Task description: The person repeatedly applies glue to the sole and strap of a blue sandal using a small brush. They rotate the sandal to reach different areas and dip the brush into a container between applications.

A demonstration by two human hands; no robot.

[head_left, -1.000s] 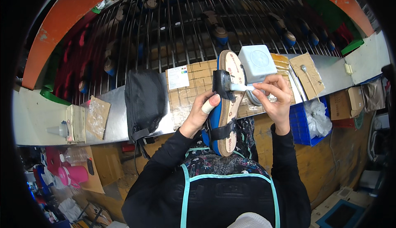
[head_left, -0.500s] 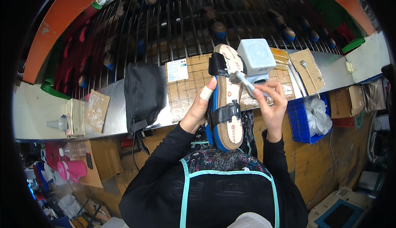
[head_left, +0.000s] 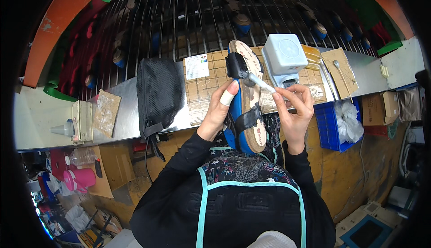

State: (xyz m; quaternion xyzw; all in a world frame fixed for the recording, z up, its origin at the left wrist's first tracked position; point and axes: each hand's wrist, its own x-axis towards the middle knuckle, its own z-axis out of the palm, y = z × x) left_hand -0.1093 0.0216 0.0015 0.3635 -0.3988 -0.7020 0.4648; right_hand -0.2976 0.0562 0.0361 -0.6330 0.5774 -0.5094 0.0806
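Observation:
My left hand [head_left: 217, 117], its thumb wrapped in white tape, grips the side of a sandal [head_left: 251, 96]. The sandal has a pale printed footbed, two black straps and a blue-edged sole; it is held with one end pointing away from me. A brush [head_left: 265, 84] with a pale handle is pinched between the fingers of my right hand [head_left: 295, 118]. The brush's head is at the inner edge of the far strap, and its bristles are mostly hidden there. Just beyond my right hand stands a pale blue-white container [head_left: 286, 55] with a dark opening low at its front.
Taped cardboard [head_left: 197, 102] covers part of the metal bench, with a black mesh pouch [head_left: 159, 97] to its left. Right lie amber strips [head_left: 312, 57] and a thin stick tool [head_left: 342, 75] on cardboard. A rack of metal bars [head_left: 197, 23] carries several sandals behind. A blue basket [head_left: 330, 129] hangs lower right.
The sandal has tilted and shifted slightly left. My right hand has swung the brush flatter, its head moving up and left to the far strap. The rack's sandals have shifted a little in view.

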